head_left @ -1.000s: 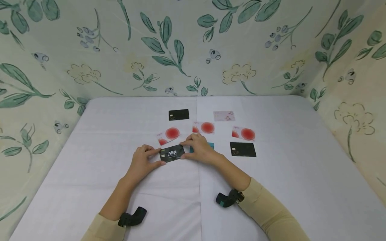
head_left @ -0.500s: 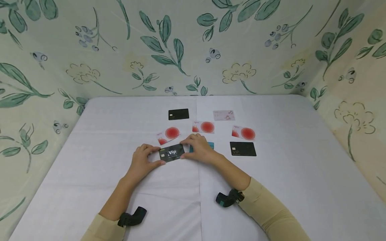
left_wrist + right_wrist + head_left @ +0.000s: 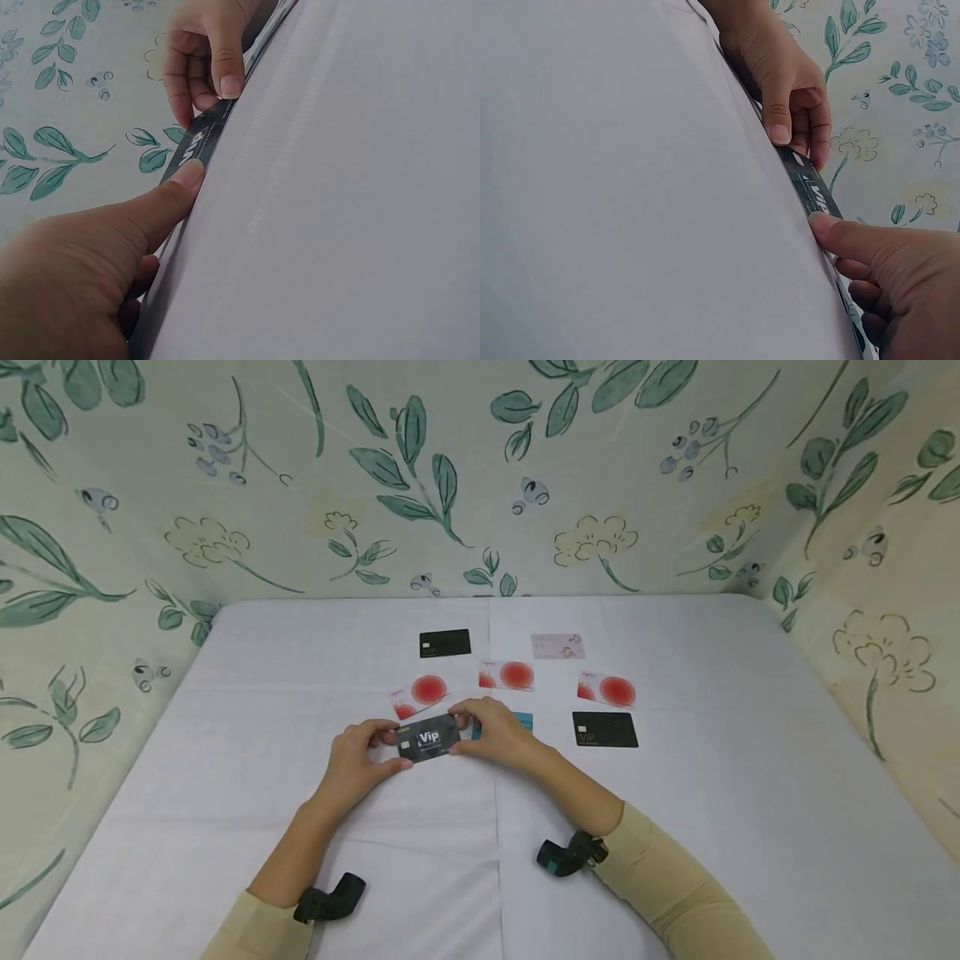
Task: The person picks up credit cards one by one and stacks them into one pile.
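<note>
A dark grey card printed "Vip" (image 3: 427, 738) is held between both hands near the table's middle in the head view. My left hand (image 3: 356, 755) grips its left end, thumb at the lower corner and fingers at the upper one. At the right end my right hand (image 3: 495, 731) grips it the same way. In the left wrist view the left thumb (image 3: 187, 174) lies on the card's near edge; the right wrist view shows the right thumb (image 3: 826, 223) there too. A blue card (image 3: 522, 722) lies partly hidden behind the right hand.
Behind the hands lie red-circle cards at left (image 3: 420, 695), middle (image 3: 507, 676) and right (image 3: 606, 690). A black VIP card (image 3: 445, 643) and a pale pink card (image 3: 557, 647) lie farther back. Another black card (image 3: 605, 729) is at right. A white cloth (image 3: 720, 827) covers the table.
The fingers of both hands have shifted slightly at the upper corners of the Vip card, and the card's upper edge shows a little more. The other cards have stayed put.
</note>
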`<state>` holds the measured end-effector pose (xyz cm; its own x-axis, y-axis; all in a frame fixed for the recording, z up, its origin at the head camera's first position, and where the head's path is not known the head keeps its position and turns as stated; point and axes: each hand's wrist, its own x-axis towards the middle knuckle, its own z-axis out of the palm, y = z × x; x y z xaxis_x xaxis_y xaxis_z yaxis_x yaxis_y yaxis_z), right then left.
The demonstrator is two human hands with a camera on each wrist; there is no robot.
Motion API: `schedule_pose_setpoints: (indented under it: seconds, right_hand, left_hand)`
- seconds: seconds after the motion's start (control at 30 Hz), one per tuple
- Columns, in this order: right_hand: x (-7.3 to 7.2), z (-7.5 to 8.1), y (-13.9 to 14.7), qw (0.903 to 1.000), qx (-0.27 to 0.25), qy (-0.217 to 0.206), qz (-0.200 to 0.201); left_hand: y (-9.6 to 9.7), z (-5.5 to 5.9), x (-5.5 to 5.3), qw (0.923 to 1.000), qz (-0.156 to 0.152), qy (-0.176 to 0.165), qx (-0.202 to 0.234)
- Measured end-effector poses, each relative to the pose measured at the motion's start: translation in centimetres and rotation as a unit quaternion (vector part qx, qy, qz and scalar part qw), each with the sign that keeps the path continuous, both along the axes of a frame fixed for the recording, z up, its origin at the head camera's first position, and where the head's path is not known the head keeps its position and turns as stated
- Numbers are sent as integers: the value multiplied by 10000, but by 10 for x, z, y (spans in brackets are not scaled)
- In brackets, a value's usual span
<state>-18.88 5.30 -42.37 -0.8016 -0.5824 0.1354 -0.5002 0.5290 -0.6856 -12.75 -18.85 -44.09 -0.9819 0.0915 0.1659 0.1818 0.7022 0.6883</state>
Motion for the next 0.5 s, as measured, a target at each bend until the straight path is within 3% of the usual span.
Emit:
schedule_pose_setpoints:
  seconds: [0.2, 0.5]
  right_hand:
    - [2, 0, -1, 10000, -86, -11, -2]
    - [5, 2, 0, 9997, -136, -188, -21]
  left_hand:
    - [1, 0, -1, 9997, 96, -157, 172]
    - [2, -1, 1, 9995, -212, 134, 180]
